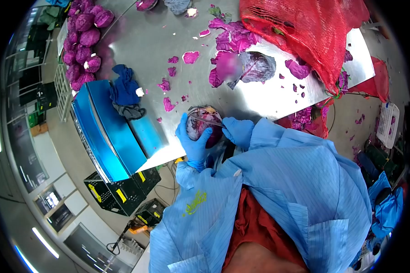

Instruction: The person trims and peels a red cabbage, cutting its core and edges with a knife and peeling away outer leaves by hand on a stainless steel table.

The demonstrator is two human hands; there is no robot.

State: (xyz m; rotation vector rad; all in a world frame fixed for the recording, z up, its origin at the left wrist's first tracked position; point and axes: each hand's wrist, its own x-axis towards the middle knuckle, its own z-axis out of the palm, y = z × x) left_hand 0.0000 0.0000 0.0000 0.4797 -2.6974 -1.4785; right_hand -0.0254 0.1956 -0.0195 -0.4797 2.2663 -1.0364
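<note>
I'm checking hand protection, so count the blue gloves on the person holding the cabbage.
2: one on the left hand, against the cabbage; one on the right hand, gripping the knife. Neither is hidden.

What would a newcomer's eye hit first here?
Probably the big red mesh sack at the far right of the metal table, then the pile of purple cabbages at the far left. At the near edge, the gloved left grip holds a single cabbage, with the right grip's knife across it.
</note>
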